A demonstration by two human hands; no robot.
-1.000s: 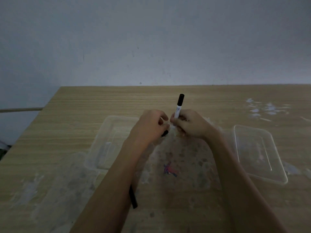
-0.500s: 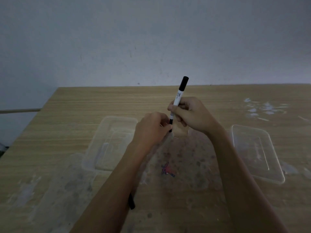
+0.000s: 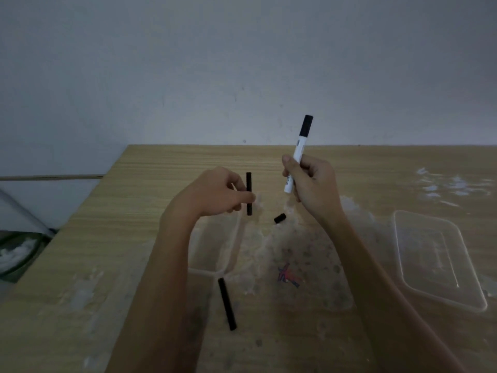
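The marker [image 3: 300, 146] is a little right of the middle of the frame, almost upright, with its black cap on top and in front of the grey wall [image 3: 188, 63]. The right hand [image 3: 312, 184] holds it; the thumb and fingers are curled around the white body. The lower end of the marker sticks out under the thumb.

The left hand [image 3: 215, 193] is just left of the middle. It pinches a thin black stick [image 3: 248, 181] between thumb and fingers, and the stick stands vertical. The two hands are apart, with a clear gap between them.

Below this gap there is a small black piece [image 3: 279, 218]; I cannot tell if it lies on the wooden table [image 3: 161, 170] or is in the air. A second black stick [image 3: 227, 304] lies on the table in the lower middle. Beside it, under the left forearm, stands a clear plastic container [image 3: 234, 246]. A clear lid [image 3: 435, 254] lies at the right side. Between them the table has a small red and blue scribble [image 3: 287, 275].
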